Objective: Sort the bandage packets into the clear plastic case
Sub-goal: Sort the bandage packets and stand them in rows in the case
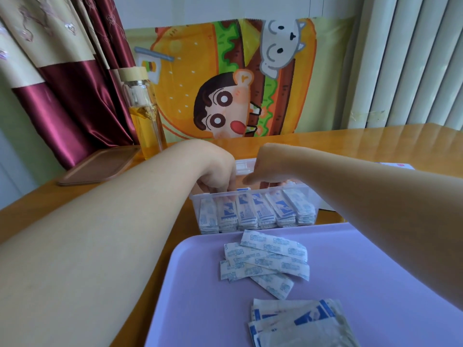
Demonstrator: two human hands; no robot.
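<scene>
Over the clear plastic case (316,196), we are holding our left hand (218,176), fingers curled, down among the standing bandage packets (263,211), our right hand (266,169) beside it — we cannot tell if either is gripping one, loose packets (265,259) lying on the purple tray (200,296).

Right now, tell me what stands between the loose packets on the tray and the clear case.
Nothing lies between them: the loose packets sit on the purple tray just before the clear case, whose top is open. Only the left hand and right hand are over its opening.
</scene>
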